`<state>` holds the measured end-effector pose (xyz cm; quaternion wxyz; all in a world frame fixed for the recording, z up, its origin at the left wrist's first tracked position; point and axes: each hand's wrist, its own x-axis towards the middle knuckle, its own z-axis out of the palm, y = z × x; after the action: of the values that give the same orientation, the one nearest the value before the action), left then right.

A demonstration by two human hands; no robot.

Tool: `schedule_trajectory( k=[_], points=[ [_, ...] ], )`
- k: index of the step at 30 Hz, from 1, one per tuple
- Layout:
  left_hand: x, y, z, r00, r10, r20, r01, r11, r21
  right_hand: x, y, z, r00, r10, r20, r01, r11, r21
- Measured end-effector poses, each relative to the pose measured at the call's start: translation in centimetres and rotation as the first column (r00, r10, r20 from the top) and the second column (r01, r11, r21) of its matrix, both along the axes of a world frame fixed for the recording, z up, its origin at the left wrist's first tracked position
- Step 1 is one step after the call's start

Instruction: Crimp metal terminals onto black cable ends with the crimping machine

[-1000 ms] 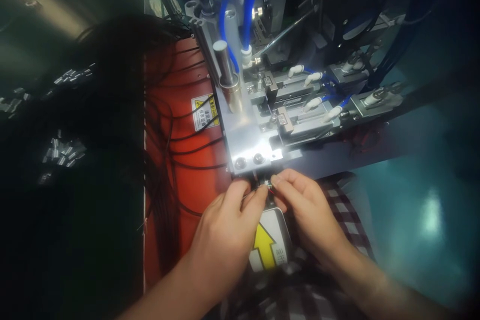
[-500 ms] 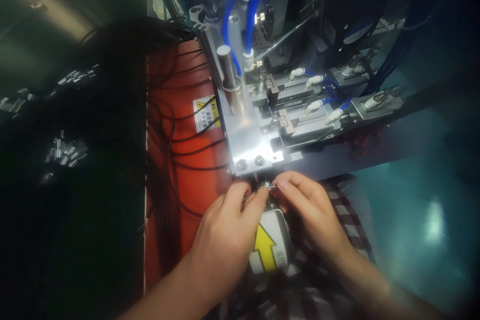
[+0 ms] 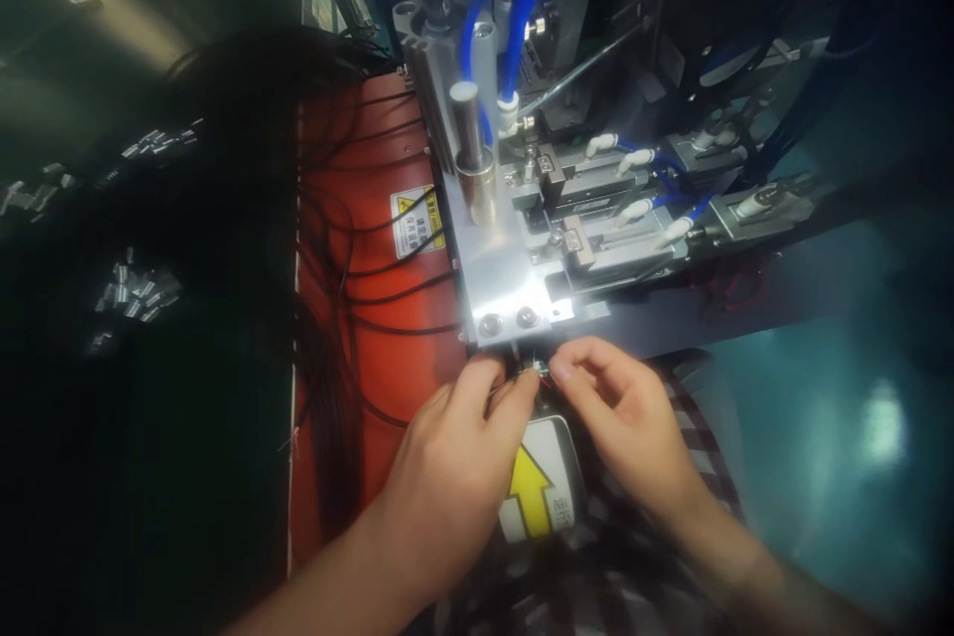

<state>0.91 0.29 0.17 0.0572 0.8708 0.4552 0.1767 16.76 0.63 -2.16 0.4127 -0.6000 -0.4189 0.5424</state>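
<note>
My left hand (image 3: 454, 457) is closed in a pinch just below the front of the metal press head (image 3: 507, 293). A thin dark cable (image 3: 504, 386) runs between its thumb and forefinger. Past the thumb tip the cable's stripped end (image 3: 540, 370) shows small, pale bits and a trace of red wire. Opposite, the thumb and forefinger of my right hand (image 3: 622, 407) are pressed together at these fine wires. Exactly what lies between the right fingertips is too small to make out. Below the hands sits a white plate with a yellow arrow (image 3: 534, 492).
Black cables (image 3: 332, 457) lie across the red machine surface (image 3: 402, 368) on the left, near a warning label (image 3: 417, 222). Small shiny tubes (image 3: 138, 290) are heaped on the dark surface. Pneumatic cylinders (image 3: 626, 238) with blue hoses (image 3: 526, 10) stand at the right.
The view has shifted slightly, so the machine appears a little further right. Both hands stay close together at the wire ends, with a small change in the right fingers.
</note>
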Motion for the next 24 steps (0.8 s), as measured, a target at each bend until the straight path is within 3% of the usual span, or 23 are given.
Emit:
schedule_trajectory(
  k=[8, 17, 24],
  points=[
    [-0.15, -0.03, -0.20, 1.000, 0.009, -0.004, -0.009, 1.000, 0.001, -0.10, 0.01, 0.06, 0.997, 0.038, 0.068, -0.045, 0.994, 0.095],
    [-0.15, -0.19, -0.25, 1.000, 0.003, -0.015, -0.003, 1.000, -0.004, 0.11, 0.13, 0.05, 0.999, 0.035, -0.011, -0.035, 0.999, -0.005],
    [-0.07, -0.03, 0.06, 1.000, -0.002, -0.029, 0.003, 1.000, 0.014, -0.05, 0.27, 0.07, 1.000, 0.023, 0.004, -0.023, 1.000, -0.004]
  ],
)
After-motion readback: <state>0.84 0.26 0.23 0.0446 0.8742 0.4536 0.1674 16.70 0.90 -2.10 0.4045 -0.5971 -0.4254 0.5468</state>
